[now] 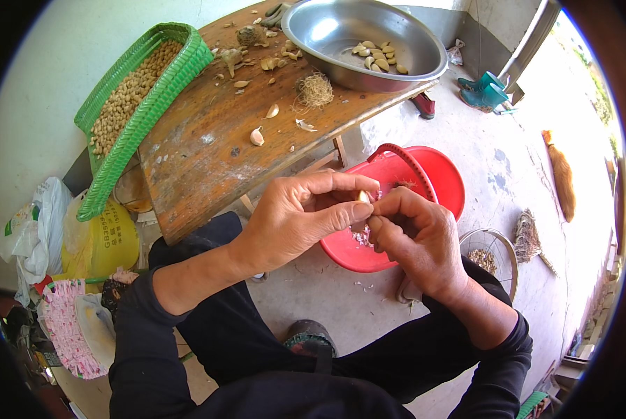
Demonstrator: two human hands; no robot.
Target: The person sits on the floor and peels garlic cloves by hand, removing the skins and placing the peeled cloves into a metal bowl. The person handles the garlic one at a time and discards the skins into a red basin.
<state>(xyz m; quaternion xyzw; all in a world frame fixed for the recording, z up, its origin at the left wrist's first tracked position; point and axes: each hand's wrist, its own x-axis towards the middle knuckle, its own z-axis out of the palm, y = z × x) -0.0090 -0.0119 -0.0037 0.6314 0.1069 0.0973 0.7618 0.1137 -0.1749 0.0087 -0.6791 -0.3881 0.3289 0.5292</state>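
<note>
Between the thumb and fingers of my left hand (297,220) a garlic clove (363,197) is pinched, mostly hidden by the fingertips. The fingertips of my right hand (423,238) are pinched together at the clove's near side; whether they grip skin or the clove itself is hidden. Both hands are held above a red plastic basket (344,256) with a handle, which has bits of garlic skin (363,236) inside. Peeled cloves (380,56) lie in a steel basin (318,36) on the wooden table (197,173). Two unpeeled cloves (257,136) rest near the table's front edge.
A green woven basket (150,110) of beige, round pieces overhangs the table's left end. Garlic roots (315,90) and bulbs (231,58) lie on the tabletop. A yellow bucket (116,235) stands at left. On the right are a wire-rimmed basket (513,251), teal boots (485,93) and an orange animal (560,175).
</note>
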